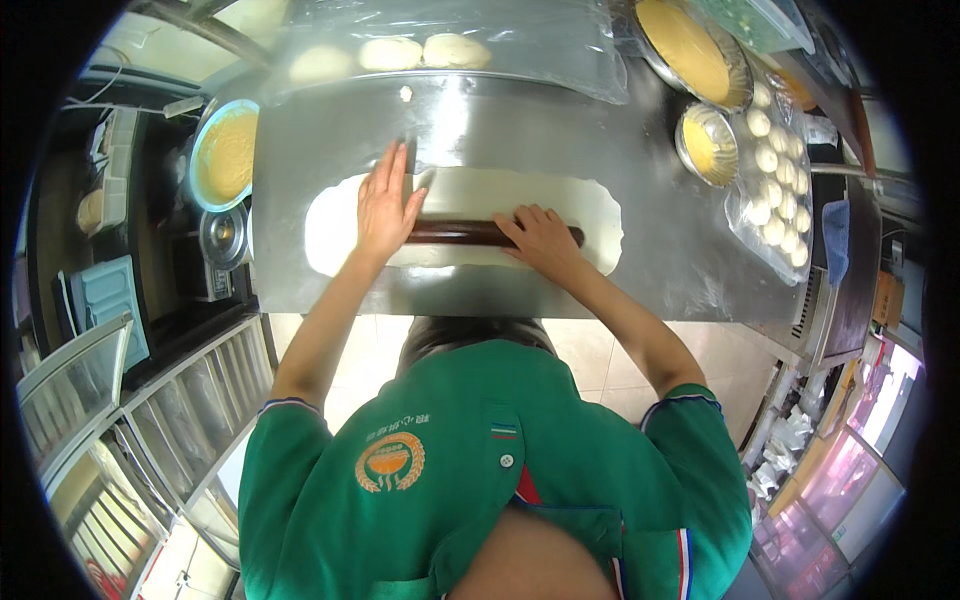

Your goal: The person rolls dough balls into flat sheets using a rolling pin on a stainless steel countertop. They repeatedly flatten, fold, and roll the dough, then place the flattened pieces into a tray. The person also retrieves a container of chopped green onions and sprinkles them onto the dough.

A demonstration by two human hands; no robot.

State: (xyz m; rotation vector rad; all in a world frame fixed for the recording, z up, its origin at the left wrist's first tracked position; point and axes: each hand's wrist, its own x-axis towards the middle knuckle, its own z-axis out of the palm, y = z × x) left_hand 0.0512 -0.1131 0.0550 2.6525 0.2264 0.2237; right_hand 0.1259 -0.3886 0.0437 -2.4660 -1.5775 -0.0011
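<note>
A long, flat sheet of pale dough [465, 184] lies crosswise on the steel worktop. On top of it rests a dark wooden rolling pin [457, 232]. My left hand [388, 206] lies flat over the pin's left end, fingers stretched forward and thumb apart, covering that end. Near the pin's right end, my right hand [541, 238] rests on it with bent fingers; whether it grips the pin I cannot tell. A small scrap of dough [406, 94] sits beyond the sheet.
Dough pieces [390, 54] lie under plastic film at the worktop's far side. To the right are a large bowl of yellow filling [690, 52], a smaller metal bowl [706, 146] and small dough balls [766, 157] on plastic. A blue bowl [225, 154] of filling stands left, above a lidded metal container [223, 236].
</note>
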